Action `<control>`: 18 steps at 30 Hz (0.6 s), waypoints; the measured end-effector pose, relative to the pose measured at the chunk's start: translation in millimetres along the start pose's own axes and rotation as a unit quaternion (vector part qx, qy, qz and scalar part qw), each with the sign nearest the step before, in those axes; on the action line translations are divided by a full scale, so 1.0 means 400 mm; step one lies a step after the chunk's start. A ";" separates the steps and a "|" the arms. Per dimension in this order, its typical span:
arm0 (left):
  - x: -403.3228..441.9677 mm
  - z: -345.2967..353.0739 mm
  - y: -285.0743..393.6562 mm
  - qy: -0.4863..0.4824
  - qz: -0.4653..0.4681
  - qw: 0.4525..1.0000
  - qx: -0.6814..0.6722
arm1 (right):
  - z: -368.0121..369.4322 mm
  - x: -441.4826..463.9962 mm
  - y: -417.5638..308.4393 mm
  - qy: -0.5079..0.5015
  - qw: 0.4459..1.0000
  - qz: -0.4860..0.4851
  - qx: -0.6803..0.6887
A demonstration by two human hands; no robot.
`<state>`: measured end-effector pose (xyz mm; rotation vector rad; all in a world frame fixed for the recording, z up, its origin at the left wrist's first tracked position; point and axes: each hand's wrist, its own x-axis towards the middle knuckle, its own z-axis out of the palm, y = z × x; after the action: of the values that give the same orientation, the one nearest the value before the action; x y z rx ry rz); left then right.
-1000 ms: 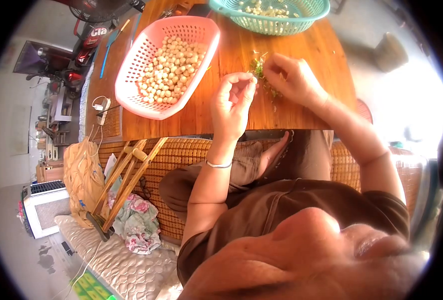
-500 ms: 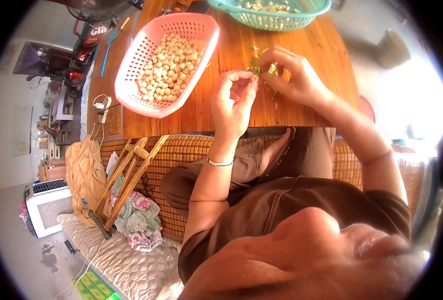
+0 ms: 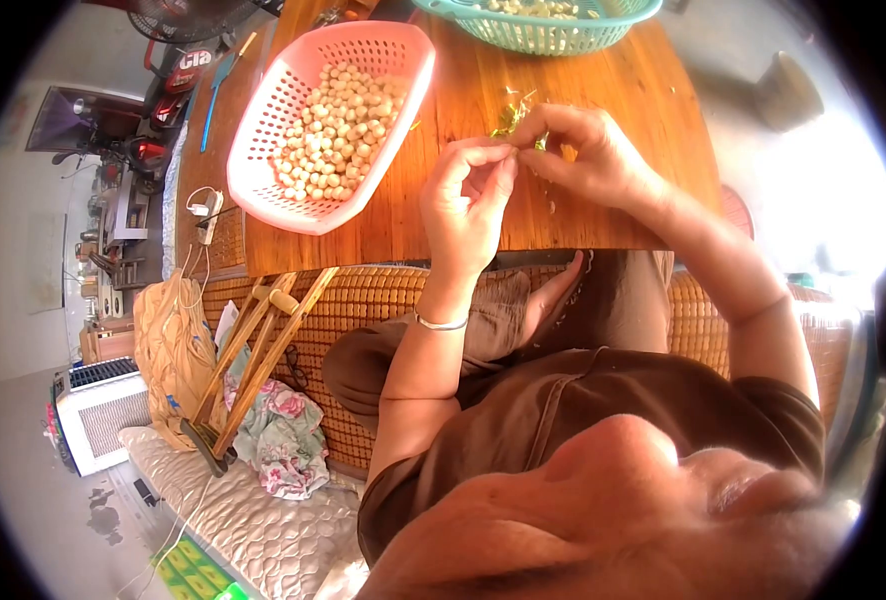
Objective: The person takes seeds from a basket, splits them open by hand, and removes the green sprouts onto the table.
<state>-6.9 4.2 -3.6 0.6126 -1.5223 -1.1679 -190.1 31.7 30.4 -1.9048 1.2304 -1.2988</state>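
Note:
Over the wooden table (image 3: pixel 453 220), my left hand (image 3: pixel 470 200) pinches a small pale lotus seed between thumb and index finger; the fingertips mostly cover it. My right hand (image 3: pixel 588 155) has its thumb and index finger closed at the same spot, touching the left fingertips. Whatever it grips there is too small to make out. Behind and under the right hand lies a little heap of thin green shoots (image 3: pixel 509 117). To the left of my hands sits a pink perforated basket (image 3: pixel 250 150) with many round beige lotus seeds (image 3: pixel 338 135) in it.
A teal basket (image 3: pixel 553 40) with pale split pieces stands at the table's far edge. On the left are a blue-handled tool (image 3: pixel 210 110) and a power strip (image 3: pixel 208 225). Wooden crutches (image 3: pixel 263 360) lean on the woven bench beside a floral cloth (image 3: pixel 281 440).
My right hand has come slightly down and left, and its fingertips now meet those of my left hand. The pale seed, visible earlier, is now mostly covered.

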 end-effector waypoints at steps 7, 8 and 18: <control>0.000 0.003 0.011 0.003 0.019 0.999 0.027 | -0.007 -0.003 -0.007 -0.023 1.000 0.013 0.001; 0.000 0.004 0.012 0.008 0.025 0.999 0.048 | -0.007 -0.004 -0.005 -0.025 0.999 0.026 -0.004; -0.004 0.003 0.030 0.002 0.050 0.986 0.161 | 0.002 -0.007 -0.007 0.015 0.998 -0.016 -0.067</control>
<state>-5.2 10.7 6.6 0.7423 -1.7343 -0.8501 -188.5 35.6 31.0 -2.0112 1.3371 -1.2958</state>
